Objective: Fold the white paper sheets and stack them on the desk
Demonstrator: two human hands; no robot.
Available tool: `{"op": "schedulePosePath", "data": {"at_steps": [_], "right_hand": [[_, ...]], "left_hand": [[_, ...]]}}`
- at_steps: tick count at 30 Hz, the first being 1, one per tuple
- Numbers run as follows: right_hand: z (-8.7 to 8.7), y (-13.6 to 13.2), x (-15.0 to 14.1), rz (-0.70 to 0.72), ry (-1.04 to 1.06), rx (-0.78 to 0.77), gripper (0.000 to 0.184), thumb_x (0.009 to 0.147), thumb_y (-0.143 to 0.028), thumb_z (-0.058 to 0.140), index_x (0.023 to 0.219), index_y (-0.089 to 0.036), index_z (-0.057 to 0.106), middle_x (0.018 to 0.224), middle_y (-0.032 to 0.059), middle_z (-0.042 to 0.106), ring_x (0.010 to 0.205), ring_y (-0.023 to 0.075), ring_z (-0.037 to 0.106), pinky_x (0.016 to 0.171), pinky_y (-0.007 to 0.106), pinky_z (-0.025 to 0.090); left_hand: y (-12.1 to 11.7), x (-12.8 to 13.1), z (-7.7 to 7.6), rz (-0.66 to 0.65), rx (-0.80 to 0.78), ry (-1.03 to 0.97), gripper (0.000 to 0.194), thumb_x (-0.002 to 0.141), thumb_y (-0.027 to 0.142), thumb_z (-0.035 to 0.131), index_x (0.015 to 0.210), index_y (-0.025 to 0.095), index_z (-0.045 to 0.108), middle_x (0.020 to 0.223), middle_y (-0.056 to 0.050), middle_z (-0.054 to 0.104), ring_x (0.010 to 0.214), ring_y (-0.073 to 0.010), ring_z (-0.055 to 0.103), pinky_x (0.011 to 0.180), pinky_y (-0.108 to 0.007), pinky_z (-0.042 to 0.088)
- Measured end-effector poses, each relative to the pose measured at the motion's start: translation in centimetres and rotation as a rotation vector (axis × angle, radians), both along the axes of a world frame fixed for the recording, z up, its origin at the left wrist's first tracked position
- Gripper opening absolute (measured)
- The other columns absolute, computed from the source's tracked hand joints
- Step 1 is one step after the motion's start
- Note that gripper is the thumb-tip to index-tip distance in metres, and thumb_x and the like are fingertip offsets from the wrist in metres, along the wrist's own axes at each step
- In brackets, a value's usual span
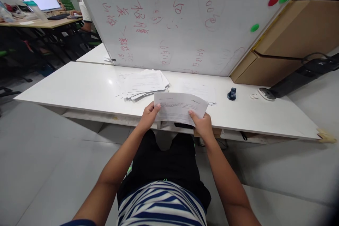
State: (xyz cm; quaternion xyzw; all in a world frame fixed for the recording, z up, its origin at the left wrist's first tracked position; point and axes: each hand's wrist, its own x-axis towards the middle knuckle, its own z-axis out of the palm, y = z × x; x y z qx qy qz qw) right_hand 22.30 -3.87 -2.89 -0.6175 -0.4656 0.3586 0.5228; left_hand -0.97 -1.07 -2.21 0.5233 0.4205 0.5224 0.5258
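Between my two hands is a printed sheet of paper (180,105), tilted up and slightly curved above the table's front edge. My left hand (150,116) pinches its left edge, thumb on the printed face. On the lower right part, my right hand (202,123) grips it, thumb on top and fingers behind. Whether it is one sheet or several I cannot tell. Beyond it on the left lies an untidy stack of papers (145,82). Another flat pile of printed paper (199,90) lies just behind the held sheet, partly hidden by it.
The white table (79,86) has an open shelf under its front edge. A whiteboard (159,17) with red writing stands at the back. Rightward are a small dark blue object (232,94), a computer mouse (267,94) and cardboard boxes (296,28). Another person (86,14) sits at a desk, far left.
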Motion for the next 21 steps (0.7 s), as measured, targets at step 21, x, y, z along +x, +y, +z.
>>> {"op": "schedulePosePath", "data": {"at_steps": [21], "right_hand": [[-1.9,-4.6,3.9,0.144,0.475,-0.155,0.043,0.067,-0.041,0.081,0.103,-0.019,0.071,0.114,0.0081,0.071,0.117,0.0281,0.06,0.106,0.048,0.044]], "left_hand": [[-3.0,-1.3,1.6,-0.128,-0.221,0.074,0.044,0.079,0.057,0.063,0.082,0.015,0.072,0.083,-0.007,0.073,0.074,-0.0224,0.066,0.062,-0.031,0.051]]}}
